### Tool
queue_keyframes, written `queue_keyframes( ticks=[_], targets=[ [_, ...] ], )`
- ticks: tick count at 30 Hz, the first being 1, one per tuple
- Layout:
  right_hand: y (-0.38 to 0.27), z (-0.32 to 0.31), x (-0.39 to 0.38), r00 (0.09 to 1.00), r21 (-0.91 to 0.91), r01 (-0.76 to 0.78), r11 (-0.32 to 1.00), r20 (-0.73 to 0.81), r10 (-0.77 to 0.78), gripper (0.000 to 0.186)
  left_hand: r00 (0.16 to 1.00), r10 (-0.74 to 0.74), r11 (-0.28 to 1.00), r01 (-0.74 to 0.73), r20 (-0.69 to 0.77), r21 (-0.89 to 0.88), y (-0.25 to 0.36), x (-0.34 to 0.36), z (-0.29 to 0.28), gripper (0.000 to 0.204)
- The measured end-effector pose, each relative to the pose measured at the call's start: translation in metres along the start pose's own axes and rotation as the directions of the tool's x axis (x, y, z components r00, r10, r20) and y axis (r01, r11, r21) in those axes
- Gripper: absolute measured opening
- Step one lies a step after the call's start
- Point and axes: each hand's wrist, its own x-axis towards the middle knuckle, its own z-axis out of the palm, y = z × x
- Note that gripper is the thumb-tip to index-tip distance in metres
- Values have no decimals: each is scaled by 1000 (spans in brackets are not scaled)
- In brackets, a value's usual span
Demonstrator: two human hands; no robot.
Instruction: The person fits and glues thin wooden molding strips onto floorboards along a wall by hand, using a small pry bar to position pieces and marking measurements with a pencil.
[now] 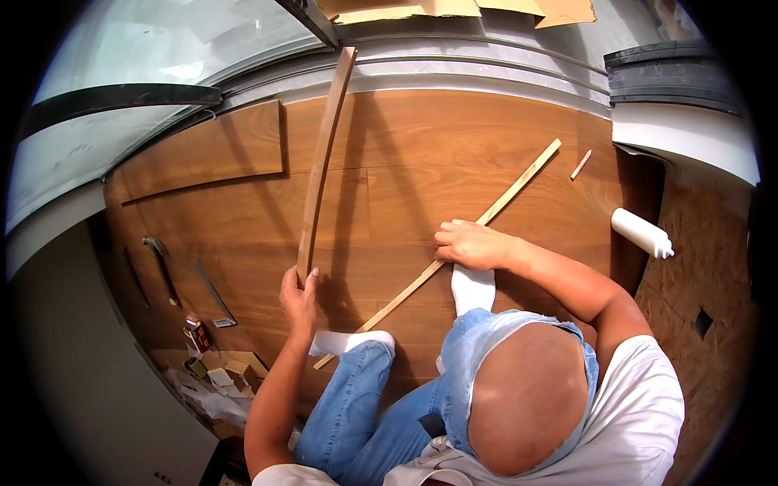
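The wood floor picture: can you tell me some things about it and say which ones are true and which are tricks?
1. The left hand holds the near end of a long dark wooden strip. True.
2. The right hand is up in the air, touching nothing. False: it presses down on a thin pale wooden strip lying across the floor planks.
3. A white bottle lies on its side by the right edge of the planks. True.
4. The person is wearing black boots. False: white socks show on both feet.
5. A small pencil lies near the far end of the pale strip. True.
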Motion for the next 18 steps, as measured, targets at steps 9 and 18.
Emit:
queue_keyframes(
  ticks=[9,18],
  targets=[
    [-2,-10,105,872,161,-170,972,-434,224,13,999,-47,996,46,17,77,-9,-25,48,28],
    [19,-6,167,638,-121,-96,988,-769,-32,55,974,140,895,-202,180,397,8,-41,60,31]
  ],
)
